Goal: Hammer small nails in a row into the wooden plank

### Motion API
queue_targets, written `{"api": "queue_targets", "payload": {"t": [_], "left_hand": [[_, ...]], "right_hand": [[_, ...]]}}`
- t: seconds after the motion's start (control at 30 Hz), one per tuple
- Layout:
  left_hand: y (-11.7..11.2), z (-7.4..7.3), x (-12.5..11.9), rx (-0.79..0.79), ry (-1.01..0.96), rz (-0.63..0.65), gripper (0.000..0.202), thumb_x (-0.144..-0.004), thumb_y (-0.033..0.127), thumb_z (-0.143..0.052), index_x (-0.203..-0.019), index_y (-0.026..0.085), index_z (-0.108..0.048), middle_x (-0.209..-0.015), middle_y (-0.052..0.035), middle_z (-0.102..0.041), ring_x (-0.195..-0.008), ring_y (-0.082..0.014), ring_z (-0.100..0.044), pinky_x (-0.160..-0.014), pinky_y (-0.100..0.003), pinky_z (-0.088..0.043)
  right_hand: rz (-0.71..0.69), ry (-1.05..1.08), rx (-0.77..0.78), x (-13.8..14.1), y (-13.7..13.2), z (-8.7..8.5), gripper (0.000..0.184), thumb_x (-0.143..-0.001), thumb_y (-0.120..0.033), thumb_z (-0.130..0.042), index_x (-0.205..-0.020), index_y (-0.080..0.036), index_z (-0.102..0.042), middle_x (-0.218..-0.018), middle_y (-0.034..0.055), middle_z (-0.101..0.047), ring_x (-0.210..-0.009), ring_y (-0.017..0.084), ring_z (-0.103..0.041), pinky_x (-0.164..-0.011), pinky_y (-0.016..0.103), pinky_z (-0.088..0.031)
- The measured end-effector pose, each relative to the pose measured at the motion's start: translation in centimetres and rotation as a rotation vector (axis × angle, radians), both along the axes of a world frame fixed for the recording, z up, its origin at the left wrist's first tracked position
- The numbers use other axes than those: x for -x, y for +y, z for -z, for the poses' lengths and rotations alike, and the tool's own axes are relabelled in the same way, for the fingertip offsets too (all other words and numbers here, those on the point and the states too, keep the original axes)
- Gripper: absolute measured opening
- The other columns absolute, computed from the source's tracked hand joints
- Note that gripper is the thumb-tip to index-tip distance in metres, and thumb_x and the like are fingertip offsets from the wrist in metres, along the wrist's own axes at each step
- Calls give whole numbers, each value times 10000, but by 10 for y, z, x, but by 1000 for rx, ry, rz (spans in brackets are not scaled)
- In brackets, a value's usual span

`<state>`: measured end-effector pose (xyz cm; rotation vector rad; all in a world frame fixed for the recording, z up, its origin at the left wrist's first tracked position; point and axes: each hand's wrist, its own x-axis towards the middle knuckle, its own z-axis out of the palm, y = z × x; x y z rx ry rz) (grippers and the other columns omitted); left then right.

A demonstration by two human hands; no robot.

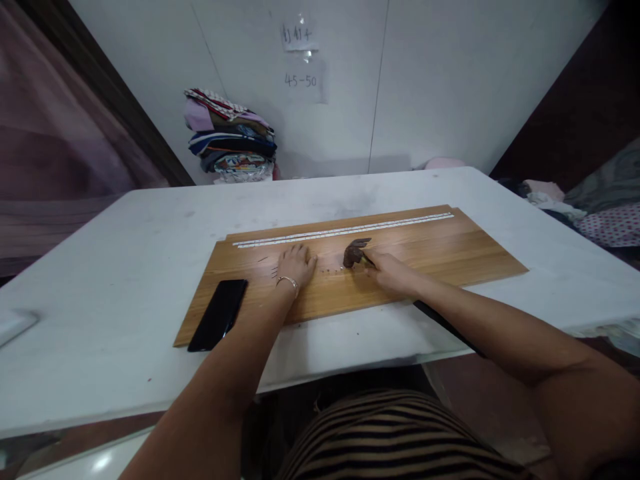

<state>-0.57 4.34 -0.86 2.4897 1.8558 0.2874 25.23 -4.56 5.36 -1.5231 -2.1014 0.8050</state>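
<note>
A claw hammer [354, 254] is gripped near its head by my right hand [389, 272], over the middle of a wooden board [430, 250]. Its dark head hangs just above or on the board; I cannot tell which. A short row of small nails [330, 271] runs leftward from the hammer head. My left hand [298, 265] rests on the board, fingers stretched out, left of that row. Loose nails [274, 271] lie beside its fingers. Whether anything is under the palm is hidden.
A black phone [219, 315] lies across the board's left end. Two white measuring strips [345, 231] run along its far edge. The board lies on a white-covered table [165, 220]. Behind stands a stack of folded clothes [233, 137] against the wall; more fabric [545, 197] lies at right.
</note>
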Motion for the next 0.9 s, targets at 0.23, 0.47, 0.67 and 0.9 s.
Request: {"api": "queue_targets", "payload": {"t": [0.23, 0.47, 0.67, 0.9], "left_hand": [[0, 0, 1, -5, 7, 7, 378, -977, 374, -389, -1188, 182, -636, -1390, -132, -606, -1302, -289, -516, -1094, -432, -400], [0, 0, 0, -1, -16, 10, 357, -966, 335, -389, -1186, 202, -637, -1378, -126, -615, -1283, -288, -530, -1084, -443, -408], [0, -2, 0, 21, -27, 17, 366, -967, 321, -367, -1197, 197, -623, -1373, -130, -611, -1292, -282, -521, -1101, -446, -391], [0, 0, 1, 11, -13, 17, 351, -964, 314, -368, -1171, 212, -634, -1357, -124, -621, -1270, -282, -533, -1071, -435, -414]], "right_hand": [[14, -16, -1, 0, 1, -4, 315, -844, -158, -552, -1142, -163, -657, -1095, 103, -742, -971, 246, -668, -855, 315, -475], [14, -39, -4, 2, 0, -4, 326, -849, -163, -542, -1154, -160, -657, -1107, 109, -739, -987, 246, -666, -869, 320, -473], [-2, -21, -12, -1, 0, 0, 307, -853, -177, -536, -1133, -174, -663, -1087, 96, -742, -980, 241, -668, -863, 314, -473], [16, -25, -20, -1, 2, -3, 347, -840, -149, -537, -1170, -158, -643, -1100, 111, -737, -965, 242, -661, -838, 316, -473]]}}
